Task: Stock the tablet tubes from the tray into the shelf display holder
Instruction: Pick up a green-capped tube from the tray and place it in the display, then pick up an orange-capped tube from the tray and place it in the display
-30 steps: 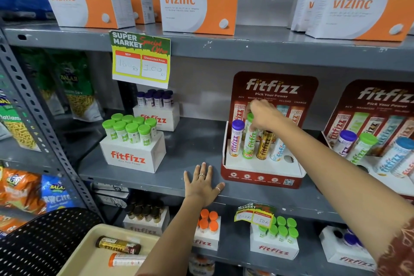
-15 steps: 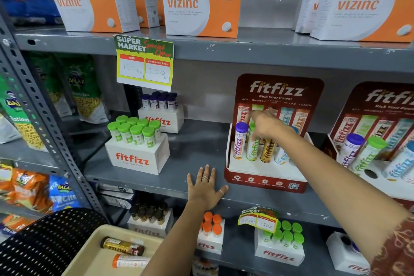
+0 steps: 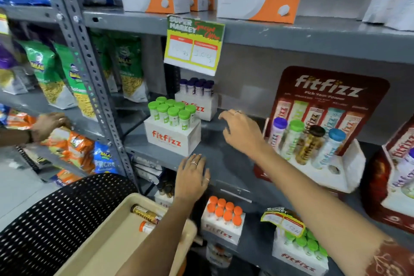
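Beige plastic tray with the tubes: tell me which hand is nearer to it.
Left. The left hand rests on the grey shelf edge just above the beige plastic tray; the right hand hovers higher, farther right.

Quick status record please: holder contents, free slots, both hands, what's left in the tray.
holder: red and white fitfizz cardboard display holder, four tubes upright: purple, green, dark brown and blue caps
free slot: one empty round hole at the right end
right hand: open, empty, left of the holder
left hand: flat on the grey metal shelf
tray: beige plastic tray with a brown tube and an orange-capped tube
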Demonstrator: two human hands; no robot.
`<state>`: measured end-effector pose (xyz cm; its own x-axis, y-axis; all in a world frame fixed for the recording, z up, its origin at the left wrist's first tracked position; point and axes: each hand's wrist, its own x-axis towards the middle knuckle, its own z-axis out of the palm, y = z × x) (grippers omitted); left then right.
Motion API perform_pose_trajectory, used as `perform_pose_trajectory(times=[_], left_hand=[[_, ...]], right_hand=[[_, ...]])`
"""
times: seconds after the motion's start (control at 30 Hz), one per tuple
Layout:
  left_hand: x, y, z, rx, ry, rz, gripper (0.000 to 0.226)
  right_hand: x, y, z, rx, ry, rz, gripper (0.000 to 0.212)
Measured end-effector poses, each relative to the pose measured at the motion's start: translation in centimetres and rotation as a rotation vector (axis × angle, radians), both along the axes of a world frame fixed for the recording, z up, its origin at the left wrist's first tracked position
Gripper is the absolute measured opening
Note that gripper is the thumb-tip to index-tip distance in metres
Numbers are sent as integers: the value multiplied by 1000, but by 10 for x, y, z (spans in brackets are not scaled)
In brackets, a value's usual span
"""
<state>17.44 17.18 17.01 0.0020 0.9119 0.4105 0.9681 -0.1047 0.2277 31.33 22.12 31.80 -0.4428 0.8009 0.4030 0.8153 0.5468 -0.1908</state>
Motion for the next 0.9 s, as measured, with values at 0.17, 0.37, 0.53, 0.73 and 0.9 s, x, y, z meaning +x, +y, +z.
perform_pose_trajectory(times=[0.17,0.37,0.53,0.73,0.9], left_hand=[[-51,-43,-19,12,17,150,35],[-112,-84,-77,-345,-32,304,57],[-151,-108,-120,-535,-23,443,60],[-170,-129,-168,-731,-104,470,70],[-174,-147,-202,-911,-183,466,93]], right_hand=[[-65,-19,-50,-34,3,74,34],[-135,-32,-112,-94,-115,217,31],[-183,-41,-169,-205,-187,310,27],[-213,-55,-239,-393,-292,320,25],[-221,-64,-288,-458,-438,318,30]])
